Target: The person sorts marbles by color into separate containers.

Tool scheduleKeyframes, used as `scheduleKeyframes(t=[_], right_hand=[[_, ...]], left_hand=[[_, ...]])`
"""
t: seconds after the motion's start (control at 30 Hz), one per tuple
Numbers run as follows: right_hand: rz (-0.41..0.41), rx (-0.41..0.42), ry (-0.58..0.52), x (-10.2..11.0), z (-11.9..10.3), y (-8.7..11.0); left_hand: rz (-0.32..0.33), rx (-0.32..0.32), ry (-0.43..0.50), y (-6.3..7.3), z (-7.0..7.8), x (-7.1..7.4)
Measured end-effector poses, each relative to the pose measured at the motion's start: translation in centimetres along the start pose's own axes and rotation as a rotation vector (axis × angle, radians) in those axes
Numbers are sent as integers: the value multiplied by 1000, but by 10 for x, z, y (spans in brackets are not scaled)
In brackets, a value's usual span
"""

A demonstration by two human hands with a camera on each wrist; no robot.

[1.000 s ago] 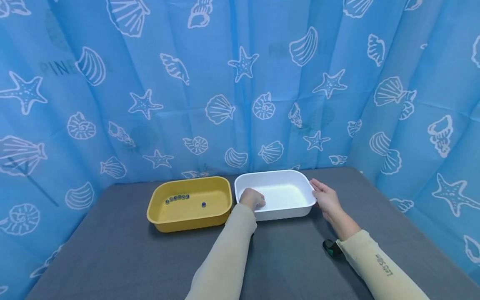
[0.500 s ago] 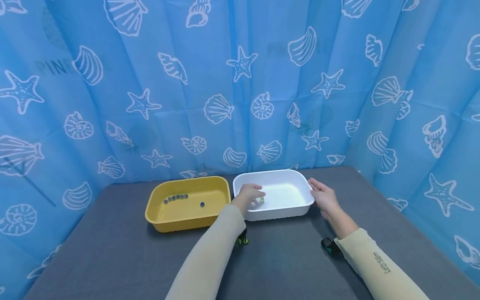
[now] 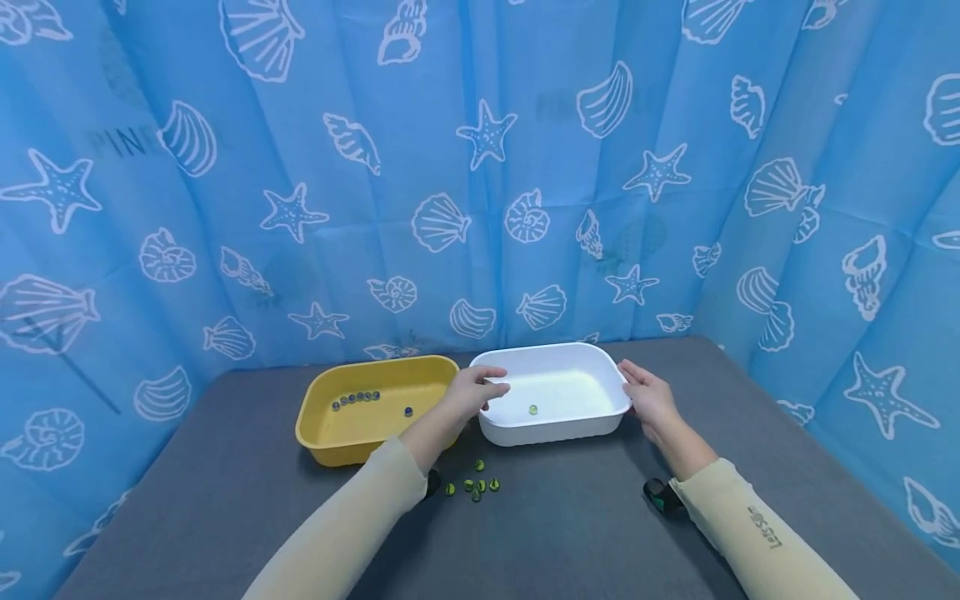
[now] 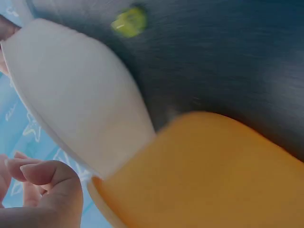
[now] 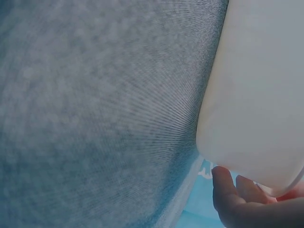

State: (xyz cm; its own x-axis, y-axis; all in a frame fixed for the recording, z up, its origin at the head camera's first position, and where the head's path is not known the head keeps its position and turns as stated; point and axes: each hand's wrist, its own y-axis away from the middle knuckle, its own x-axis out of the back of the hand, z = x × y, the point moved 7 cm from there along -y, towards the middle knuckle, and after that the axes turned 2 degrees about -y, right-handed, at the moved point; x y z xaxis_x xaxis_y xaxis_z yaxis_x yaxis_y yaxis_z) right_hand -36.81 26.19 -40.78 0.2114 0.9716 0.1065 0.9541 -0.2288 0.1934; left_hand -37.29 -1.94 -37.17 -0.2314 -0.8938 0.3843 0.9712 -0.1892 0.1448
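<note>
My left hand (image 3: 467,393) hovers at the left end of a white plastic tub (image 3: 555,432), fingers loosely bent and nothing seen between them. Inside that tub lies one yellow-green glass marble (image 3: 533,409). At the tub's right end my right hand (image 3: 651,398) grips the rim; the right wrist view shows its fingers (image 5: 223,185) behind the white wall. A mustard-yellow tub (image 3: 360,451) stands to the left, partly covered by my left hand and forearm. Several blue marbles (image 3: 360,397) sit in a row in it, with a single blue marble (image 3: 408,412) apart from them.
Several yellow-green marbles (image 3: 476,495) lie loose on the grey cloth-covered table (image 3: 570,517), in front of the gap between the tubs. A blue curtain (image 3: 480,250) with white shells hangs right behind the tubs and along the right side.
My left hand has uncurled, leaving a yellow-green marble in the white tub, and moved left toward the yellow tub. Its arm has uncovered the loose marbles. My right hand stays on the rim.
</note>
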Motion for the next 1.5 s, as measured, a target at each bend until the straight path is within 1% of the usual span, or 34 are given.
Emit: scheduleKeyframes(t=[0.13, 0.2, 0.27, 0.4, 0.53, 0.67, 0.83, 0.93, 1.1, 1.17, 1.37, 1.5], right_hand=[[10, 1, 9, 1, 1, -1], [14, -1, 13, 1, 1, -1], [17, -3, 13, 1, 1, -2], [16, -3, 18, 3, 0, 0], [14, -7, 19, 4, 0, 1], [11, -8, 14, 3, 2, 0], [14, -9, 10, 3, 2, 1], [14, -9, 10, 3, 1, 1], [11, -2, 17, 3, 0, -1], [12, -2, 17, 2, 1, -1], [14, -10, 16, 2, 1, -2], [5, -6, 18, 1, 1, -1]], left_hand=[[3, -17, 23, 21, -9, 17], [-14, -31, 38, 32, -13, 23], [-42, -60, 29, 41, -17, 27], [-105, -126, -9, 58, -26, 32], [-140, -147, -28, 71, -41, 34], [-158, -156, -51, 80, -57, 36], [-181, -154, -115, 88, -74, 38], [-183, -133, -153, 90, -81, 40], [-170, -100, -286, 91, -89, 41], [-175, -96, -319, 91, -91, 40], [-207, -77, -317, 86, -92, 37], [-218, -74, -335, 85, -92, 36]])
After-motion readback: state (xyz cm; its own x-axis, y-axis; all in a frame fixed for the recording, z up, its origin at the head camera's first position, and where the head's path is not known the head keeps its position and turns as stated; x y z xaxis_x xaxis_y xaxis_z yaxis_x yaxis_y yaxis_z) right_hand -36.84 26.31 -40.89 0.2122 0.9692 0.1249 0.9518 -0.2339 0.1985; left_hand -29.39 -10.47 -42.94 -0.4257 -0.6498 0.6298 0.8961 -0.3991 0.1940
